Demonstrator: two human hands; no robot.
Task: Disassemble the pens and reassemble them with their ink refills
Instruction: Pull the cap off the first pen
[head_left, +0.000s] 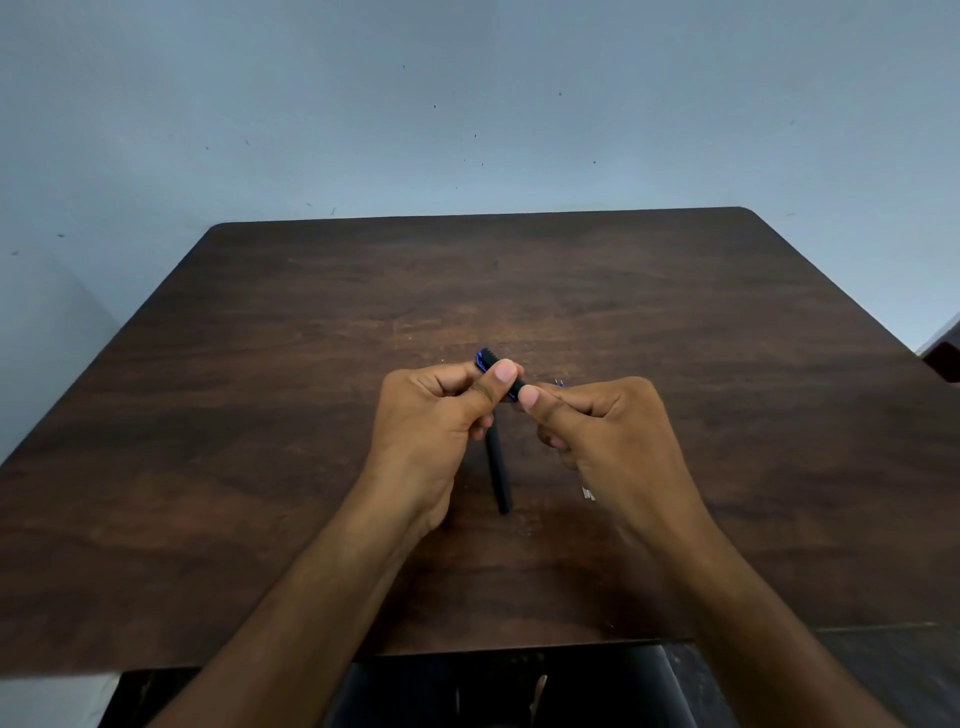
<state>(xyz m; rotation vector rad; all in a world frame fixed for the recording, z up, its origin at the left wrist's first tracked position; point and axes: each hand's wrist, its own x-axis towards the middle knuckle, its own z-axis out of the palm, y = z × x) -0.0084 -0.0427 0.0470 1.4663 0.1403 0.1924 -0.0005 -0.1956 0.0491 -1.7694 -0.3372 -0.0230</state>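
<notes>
Both hands (431, 410) (608, 421) on pen (511, 387)

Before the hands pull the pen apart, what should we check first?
1. Left hand pinching the pen's blue end: ok.
2. Right hand pinching the same pen: ok.
3. Pen held above the table, so dropped parts land on it: ok.
4. Black barrel between the hands, lying or held: cannot tell.
5. Ink refill in sight: cannot tell, only small bits peek out beside the right hand.
6. Pen already loosened: cannot tell.
</notes>
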